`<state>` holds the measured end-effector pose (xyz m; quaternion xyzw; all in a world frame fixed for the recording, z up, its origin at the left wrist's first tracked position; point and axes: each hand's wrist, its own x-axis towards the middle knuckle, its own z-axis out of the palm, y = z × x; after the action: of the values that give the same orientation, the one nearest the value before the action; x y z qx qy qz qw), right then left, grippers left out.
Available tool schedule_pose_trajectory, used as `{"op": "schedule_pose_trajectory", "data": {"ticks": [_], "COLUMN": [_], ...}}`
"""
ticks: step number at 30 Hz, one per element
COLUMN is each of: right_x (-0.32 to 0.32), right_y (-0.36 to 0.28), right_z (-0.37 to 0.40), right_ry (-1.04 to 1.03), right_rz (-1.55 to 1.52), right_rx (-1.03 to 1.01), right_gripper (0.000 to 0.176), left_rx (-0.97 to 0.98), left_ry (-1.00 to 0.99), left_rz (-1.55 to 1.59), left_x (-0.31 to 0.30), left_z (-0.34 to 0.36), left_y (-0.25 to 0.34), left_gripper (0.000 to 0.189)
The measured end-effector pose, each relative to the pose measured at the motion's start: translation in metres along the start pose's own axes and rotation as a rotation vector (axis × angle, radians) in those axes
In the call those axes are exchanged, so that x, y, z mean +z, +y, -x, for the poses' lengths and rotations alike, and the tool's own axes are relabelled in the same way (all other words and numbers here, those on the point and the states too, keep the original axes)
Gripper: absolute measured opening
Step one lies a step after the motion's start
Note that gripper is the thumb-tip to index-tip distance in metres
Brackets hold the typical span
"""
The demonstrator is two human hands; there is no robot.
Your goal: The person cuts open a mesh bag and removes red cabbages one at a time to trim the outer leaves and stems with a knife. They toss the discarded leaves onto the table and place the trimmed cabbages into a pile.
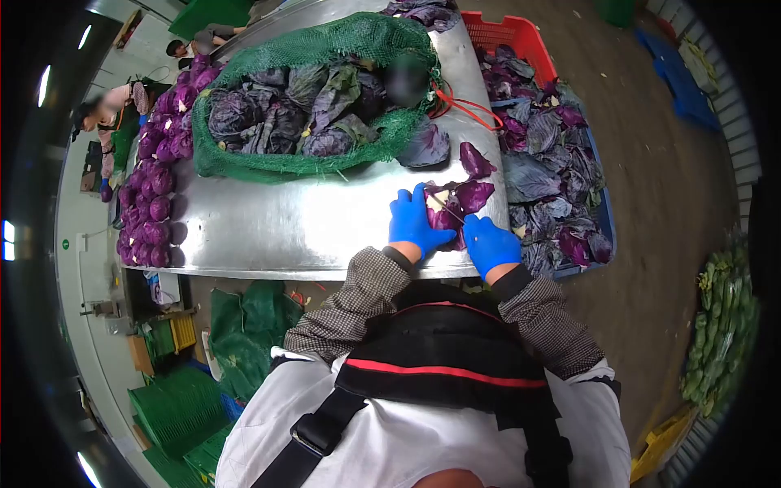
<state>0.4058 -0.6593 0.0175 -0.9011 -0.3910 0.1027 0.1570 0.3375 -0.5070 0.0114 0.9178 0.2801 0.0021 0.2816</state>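
Observation:
Both my hands wear blue gloves. My left hand is closed around the left side of a purple cabbage, whose pale cut stem faces up on the metal table. In my right hand is a knife; its thin blade reaches over the cabbage toward the stem, and the handle is hidden in my fist. Loose purple leaves lie against the cabbage's right side, with another leaf just beyond. A large dark outer leaf rests farther back.
A green mesh sack full of untrimmed cabbages lies across the table. Purple cabbages line the left edge. At right, a blue crate and a red crate hold discarded leaves. A co-worker stands beyond the left edge.

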Motion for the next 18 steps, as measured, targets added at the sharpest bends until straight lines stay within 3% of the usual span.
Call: {"op": "schedule_pose_trajectory", "data": {"ticks": [6,8,11,12,14,18], "right_x": [0.026,0.04,0.006,0.003,-0.004,0.031], "right_y": [0.014,0.032,0.041,0.031,0.009,0.022], "right_z": [-0.012,-0.026,-0.044,-0.04,-0.042,-0.072], "right_ry": [0.066,0.08,-0.143,-0.152,0.04,-0.082], "right_rz": [0.176,0.257,-0.04,-0.043,-0.148,-0.163], "right_rx": [0.042,0.144,0.15,0.148,0.147,0.251], "right_gripper": [0.014,0.012,0.022,0.022,0.028,0.031], "left_rx": [-0.038,0.006,0.015,0.042,0.119,0.195], "left_ry": [-0.083,-0.042,-0.03,-0.039,-0.025,-0.015], "left_rz": [-0.04,-0.06,-0.041,0.001,0.032,0.081], "left_x": [-0.003,0.006,0.003,0.005,0.009,0.013], "left_z": [-0.01,-0.005,-0.004,-0.003,-0.002,0.002], "left_y": [0.016,0.019,0.017,0.01,0.005,-0.006], "left_gripper": [0.092,0.092,0.094,0.093,0.098,0.103]}}
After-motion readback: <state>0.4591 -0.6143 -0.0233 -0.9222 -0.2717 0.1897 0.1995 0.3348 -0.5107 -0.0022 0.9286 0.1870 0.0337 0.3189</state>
